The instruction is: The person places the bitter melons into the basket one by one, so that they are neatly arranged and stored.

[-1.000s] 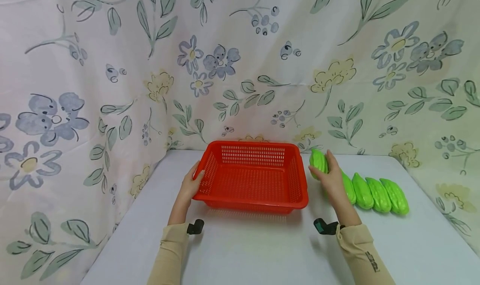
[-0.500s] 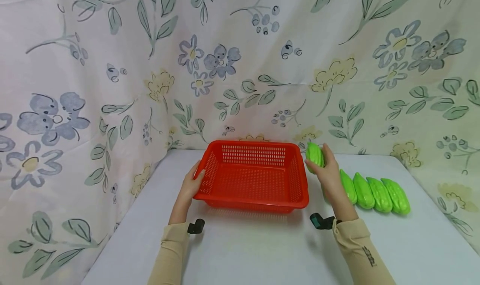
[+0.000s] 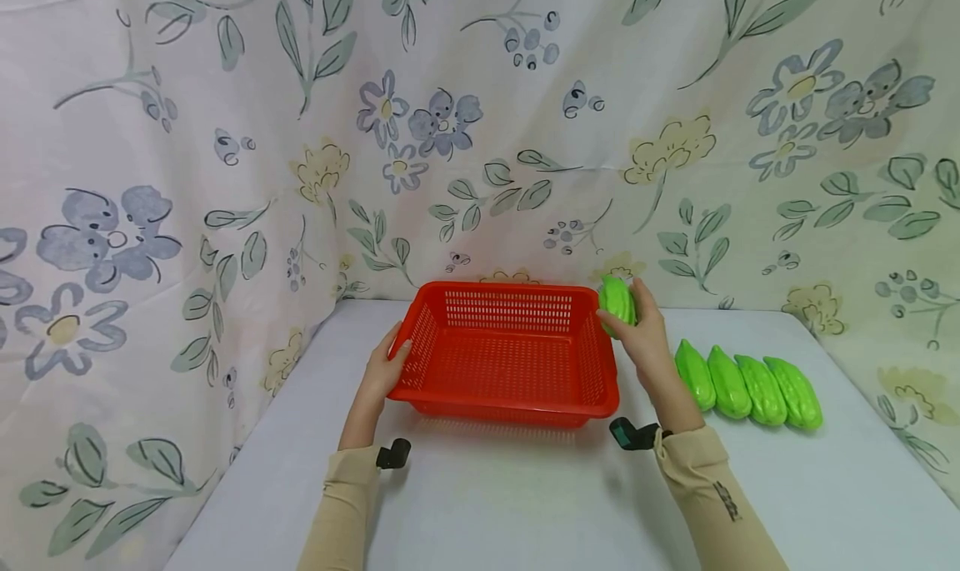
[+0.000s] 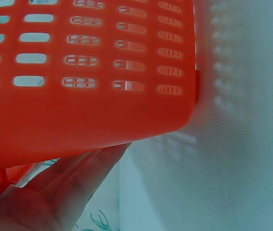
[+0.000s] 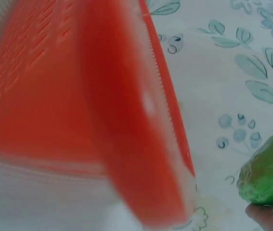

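A red plastic basket (image 3: 506, 403) with slotted walls stands in the middle of the table, nothing lying in it. My left hand (image 3: 382, 373) grips its left rim, thumb over the edge; the left wrist view has the fingers (image 4: 81, 185) under the rim of the slotted wall. Raised beside the basket's back right corner is a green bitter melon (image 3: 617, 298), ribbed and pointed at the top. My right hand (image 3: 642, 338) holds it between thumb and fingers. In the right wrist view the melon's blunt end (image 5: 266, 175) shows at the right edge, apart from the blurred basket rim (image 5: 122, 110).
Several more green bitter melons (image 3: 767, 392) lie side by side in a row on the white table (image 3: 510, 504), to the right of my right forearm. A flowered curtain (image 3: 480, 137) hangs behind the table and down its left side.
My right hand has carried the bitter melon left and slightly up, away from the row and toward the basket's right rim. The left hand and basket have stayed in place.
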`<state>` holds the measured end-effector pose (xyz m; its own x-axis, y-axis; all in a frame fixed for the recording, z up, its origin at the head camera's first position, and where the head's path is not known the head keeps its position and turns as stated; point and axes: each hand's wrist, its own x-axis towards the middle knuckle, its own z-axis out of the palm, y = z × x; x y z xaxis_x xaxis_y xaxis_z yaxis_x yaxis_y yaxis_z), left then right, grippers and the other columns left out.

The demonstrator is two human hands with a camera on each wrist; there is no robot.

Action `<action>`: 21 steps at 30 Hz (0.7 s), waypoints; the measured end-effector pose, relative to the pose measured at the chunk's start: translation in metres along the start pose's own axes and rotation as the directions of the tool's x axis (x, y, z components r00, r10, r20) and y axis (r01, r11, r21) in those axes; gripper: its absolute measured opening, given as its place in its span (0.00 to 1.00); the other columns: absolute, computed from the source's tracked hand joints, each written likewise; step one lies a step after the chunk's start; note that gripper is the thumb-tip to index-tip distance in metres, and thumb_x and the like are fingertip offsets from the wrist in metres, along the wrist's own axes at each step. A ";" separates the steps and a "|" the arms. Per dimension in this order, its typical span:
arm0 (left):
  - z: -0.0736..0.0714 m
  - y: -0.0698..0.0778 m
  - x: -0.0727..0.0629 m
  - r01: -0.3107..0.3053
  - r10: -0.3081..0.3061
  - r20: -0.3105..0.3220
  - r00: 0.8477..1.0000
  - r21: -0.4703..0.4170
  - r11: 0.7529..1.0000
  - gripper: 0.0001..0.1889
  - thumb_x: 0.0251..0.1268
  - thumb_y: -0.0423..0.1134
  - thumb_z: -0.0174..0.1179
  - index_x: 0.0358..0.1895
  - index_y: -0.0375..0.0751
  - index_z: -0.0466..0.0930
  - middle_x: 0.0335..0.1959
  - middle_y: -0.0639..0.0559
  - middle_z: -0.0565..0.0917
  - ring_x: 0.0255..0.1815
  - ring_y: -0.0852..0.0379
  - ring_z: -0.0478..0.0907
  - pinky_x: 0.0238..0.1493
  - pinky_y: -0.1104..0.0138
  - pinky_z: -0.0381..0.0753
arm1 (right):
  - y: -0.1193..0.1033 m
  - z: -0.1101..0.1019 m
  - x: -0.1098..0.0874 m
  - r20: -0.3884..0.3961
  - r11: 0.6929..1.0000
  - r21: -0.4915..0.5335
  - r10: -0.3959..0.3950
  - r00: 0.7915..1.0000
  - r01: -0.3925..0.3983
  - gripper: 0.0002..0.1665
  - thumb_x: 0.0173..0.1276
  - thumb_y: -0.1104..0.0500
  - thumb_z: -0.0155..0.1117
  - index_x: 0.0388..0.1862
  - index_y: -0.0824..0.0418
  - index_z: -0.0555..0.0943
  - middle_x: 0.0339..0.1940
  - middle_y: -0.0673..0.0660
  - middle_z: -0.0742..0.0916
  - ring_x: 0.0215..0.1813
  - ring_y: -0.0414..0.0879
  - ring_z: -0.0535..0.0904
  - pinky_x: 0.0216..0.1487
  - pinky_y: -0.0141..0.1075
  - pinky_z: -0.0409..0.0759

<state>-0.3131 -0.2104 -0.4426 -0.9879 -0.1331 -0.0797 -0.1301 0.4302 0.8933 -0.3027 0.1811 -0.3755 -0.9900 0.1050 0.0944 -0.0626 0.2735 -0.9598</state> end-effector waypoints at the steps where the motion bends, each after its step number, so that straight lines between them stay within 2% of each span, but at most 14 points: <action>1: 0.000 0.000 0.000 -0.002 0.002 -0.001 1.000 0.003 1.000 0.30 0.78 0.48 0.44 0.79 0.53 0.49 0.73 0.37 0.64 0.45 0.45 0.79 0.44 0.58 0.86 | -0.001 0.001 0.000 0.002 1.000 -0.003 -0.003 1.000 0.003 0.54 0.71 0.57 0.61 0.81 0.54 0.36 0.82 0.57 0.48 0.82 0.55 0.43 0.79 0.51 0.51; 8: 0.000 0.000 -0.001 -0.007 0.007 -0.010 1.000 0.011 1.000 0.30 0.77 0.48 0.45 0.78 0.52 0.51 0.73 0.36 0.64 0.43 0.46 0.79 0.40 0.60 0.85 | -0.007 0.009 0.003 0.013 0.999 0.012 -0.031 0.999 0.031 0.53 0.70 0.58 0.61 0.81 0.53 0.38 0.82 0.57 0.49 0.82 0.54 0.43 0.80 0.50 0.49; 14: 0.000 0.001 -0.001 -0.003 0.003 -0.012 1.000 0.011 1.000 0.30 0.77 0.49 0.45 0.78 0.53 0.51 0.74 0.37 0.63 0.45 0.45 0.78 0.42 0.59 0.85 | -0.010 0.019 0.007 0.025 0.997 0.056 -0.062 0.998 0.061 0.53 0.70 0.60 0.61 0.81 0.55 0.39 0.82 0.57 0.49 0.82 0.53 0.44 0.80 0.48 0.50; 21: 0.000 0.000 -0.001 0.012 -0.012 -0.005 1.000 0.007 1.000 0.30 0.77 0.49 0.45 0.78 0.53 0.50 0.72 0.36 0.64 0.42 0.46 0.79 0.36 0.65 0.84 | -0.014 0.030 0.011 0.042 0.996 0.074 -0.053 0.998 0.050 0.52 0.70 0.61 0.62 0.81 0.58 0.39 0.82 0.58 0.49 0.81 0.54 0.45 0.79 0.46 0.52</action>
<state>-0.3118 -0.2103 -0.4421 -0.9857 -0.1432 -0.0885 -0.1429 0.4344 0.8893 -0.3162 0.1500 -0.3684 -0.9897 0.0498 0.1339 -0.1209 0.2073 -0.9708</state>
